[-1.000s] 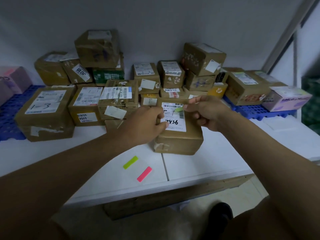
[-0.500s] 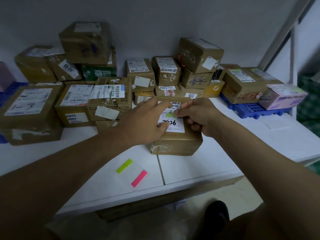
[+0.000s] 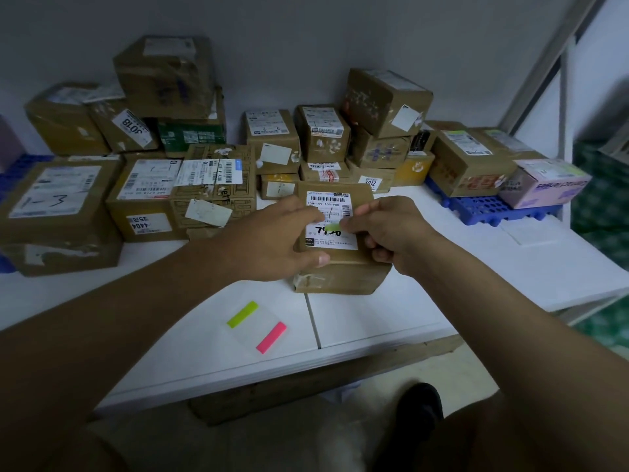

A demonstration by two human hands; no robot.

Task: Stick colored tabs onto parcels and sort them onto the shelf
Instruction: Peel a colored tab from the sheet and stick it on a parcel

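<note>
While the tab sheet (image 3: 256,327) with its yellow-green and pink strips lies near the front edge of the white table (image 3: 391,321), the tabbing step is in hand just beyond it. A brown parcel (image 3: 340,270) sits on the table, and the left hand (image 3: 272,238) steadies it, fingers resting across the near left of its white label (image 3: 332,219), thumb curled at the front edge. The right hand (image 3: 384,233) pinches a green tab (image 3: 332,227) between thumb and forefinger, holding it on the label over the handwritten number. Whether the tab is fully stuck down cannot be told. The next move probably calls for pressing it flat, then lifting the parcel away for sorting. Farther back, stacked cartons (image 3: 211,185) crowd the wall (image 3: 306,35), some on a blue pallet (image 3: 490,209).
</note>
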